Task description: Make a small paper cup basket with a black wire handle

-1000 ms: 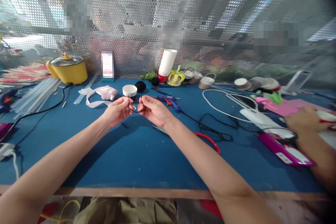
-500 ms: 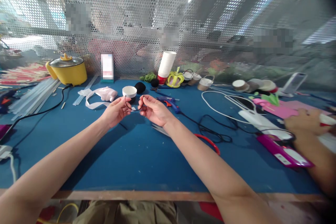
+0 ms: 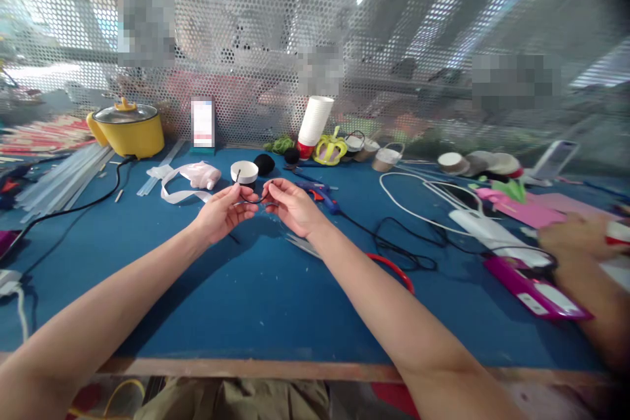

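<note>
Since half a second ago the two hands have drawn a little closer together, and the black wire between them sags in a tighter curve; its left tip now sticks up just in front of the white cup. The co-worker's hand at the right edge has shifted slightly lower and nearer.

The wire runs left to right across the scene, bowed downward in the middle, with both ends turned upward. It hangs in the air above the blue table, at the middle far part, just in front of the cup and a black pom-pom.

The left hand pinches the wire's left end between thumb and fingertips, the other fingers loosely curled. The right hand pinches the right end in the same way, thumb on top, the rest of the fingers half folded. Neither hand touches the table.

Scissors with red handles lie under the right forearm, and a blue glue gun lies just beyond the right hand. A yellow pot stands far left.
</note>
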`<state>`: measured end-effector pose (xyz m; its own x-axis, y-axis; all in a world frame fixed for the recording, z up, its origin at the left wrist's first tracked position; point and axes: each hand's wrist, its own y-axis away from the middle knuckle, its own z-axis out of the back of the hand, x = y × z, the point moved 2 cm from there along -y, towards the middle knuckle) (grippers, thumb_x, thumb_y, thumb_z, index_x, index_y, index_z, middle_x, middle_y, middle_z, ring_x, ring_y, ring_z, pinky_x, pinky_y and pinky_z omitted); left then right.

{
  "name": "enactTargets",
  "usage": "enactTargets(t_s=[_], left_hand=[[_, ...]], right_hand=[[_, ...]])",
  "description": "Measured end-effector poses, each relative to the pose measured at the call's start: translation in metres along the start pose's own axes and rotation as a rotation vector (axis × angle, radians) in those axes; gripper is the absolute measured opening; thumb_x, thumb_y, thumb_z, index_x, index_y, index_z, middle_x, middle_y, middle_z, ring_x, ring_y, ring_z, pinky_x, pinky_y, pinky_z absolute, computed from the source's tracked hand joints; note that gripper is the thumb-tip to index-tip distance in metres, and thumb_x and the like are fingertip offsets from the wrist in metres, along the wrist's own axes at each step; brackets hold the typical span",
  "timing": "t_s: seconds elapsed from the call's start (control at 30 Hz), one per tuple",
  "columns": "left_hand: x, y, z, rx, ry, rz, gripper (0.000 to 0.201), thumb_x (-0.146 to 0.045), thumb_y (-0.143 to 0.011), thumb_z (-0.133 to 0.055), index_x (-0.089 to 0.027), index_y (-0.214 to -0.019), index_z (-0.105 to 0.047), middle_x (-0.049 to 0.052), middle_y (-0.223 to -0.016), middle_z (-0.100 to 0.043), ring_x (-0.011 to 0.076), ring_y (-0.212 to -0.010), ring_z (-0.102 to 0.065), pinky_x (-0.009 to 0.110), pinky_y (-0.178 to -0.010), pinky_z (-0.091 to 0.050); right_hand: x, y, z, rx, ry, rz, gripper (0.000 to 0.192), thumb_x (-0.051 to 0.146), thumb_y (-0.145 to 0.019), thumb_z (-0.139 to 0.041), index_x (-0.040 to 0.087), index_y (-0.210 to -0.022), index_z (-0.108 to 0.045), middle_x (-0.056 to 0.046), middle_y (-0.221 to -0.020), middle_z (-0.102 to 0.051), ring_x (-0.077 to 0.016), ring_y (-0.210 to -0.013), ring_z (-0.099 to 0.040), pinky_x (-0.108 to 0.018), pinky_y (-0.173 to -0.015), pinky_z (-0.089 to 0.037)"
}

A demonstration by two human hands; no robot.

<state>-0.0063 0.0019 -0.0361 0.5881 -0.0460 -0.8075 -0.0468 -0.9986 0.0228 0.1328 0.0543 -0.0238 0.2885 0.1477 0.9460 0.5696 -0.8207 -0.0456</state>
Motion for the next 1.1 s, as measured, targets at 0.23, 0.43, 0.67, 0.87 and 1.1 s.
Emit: enactTargets(t_s=[0.23,0.43,0.67,0.87,1.1], left_hand=[[0.004,0.003,-0.002,0.171,-0.156,0.140,0.022,-0.031,-0.079,-0.055,-0.011,-0.071,-0.058,0.004,-0.063,-0.063,0.0109,-0.054,-0.061,0.021,-0.052,-0.047],[0.010,0.007,-0.004,0.252,-0.282,0.240,0.026,-0.037,-0.074,-0.059,-0.011,-0.072,-0.057,0.002,-0.057,-0.061,0.0109,-0.050,-0.059,0.020,-0.048,-0.043],[0.005,0.006,-0.001,0.269,-0.378,0.199,0.027,-0.039,-0.073,-0.059,-0.012,-0.073,-0.058,-0.001,-0.053,-0.057,0.0084,-0.045,-0.054,0.020,-0.047,-0.041],[0.005,0.005,0.005,0.357,-0.389,0.211,0.027,-0.039,-0.076,-0.056,-0.012,-0.074,-0.057,-0.002,-0.051,-0.055,0.0078,-0.044,-0.052,0.020,-0.047,-0.040],[0.002,0.006,0.003,0.405,-0.408,0.189,0.029,-0.041,-0.076,-0.056,-0.013,-0.073,-0.056,-0.002,-0.049,-0.054,0.0076,-0.044,-0.051,0.020,-0.048,-0.040]], right_hand=[[0.015,0.001,0.008,-0.149,0.487,0.299,0.030,0.045,-0.075,-0.055,0.016,-0.085,-0.060,-0.001,-0.076,-0.061,-0.0112,-0.074,-0.055,-0.023,-0.064,-0.040],[0.013,0.006,0.002,-0.023,0.692,0.201,0.033,0.044,-0.077,-0.051,0.015,-0.062,-0.056,0.001,-0.056,-0.055,-0.0095,-0.055,-0.050,-0.024,-0.059,-0.038],[0.011,0.005,0.003,0.041,0.677,0.105,0.026,0.037,-0.077,-0.051,0.014,-0.065,-0.055,0.000,-0.060,-0.057,-0.0098,-0.057,-0.050,-0.024,-0.058,-0.038],[0.012,0.008,0.000,0.116,0.564,0.072,0.022,0.036,-0.076,-0.053,0.015,-0.070,-0.054,0.002,-0.059,-0.056,-0.0091,-0.057,-0.049,-0.024,-0.058,-0.038],[0.008,0.007,0.000,0.145,0.463,0.050,0.027,0.040,-0.075,-0.055,0.014,-0.069,-0.054,0.002,-0.058,-0.054,-0.0084,-0.056,-0.049,-0.025,-0.059,-0.039]])
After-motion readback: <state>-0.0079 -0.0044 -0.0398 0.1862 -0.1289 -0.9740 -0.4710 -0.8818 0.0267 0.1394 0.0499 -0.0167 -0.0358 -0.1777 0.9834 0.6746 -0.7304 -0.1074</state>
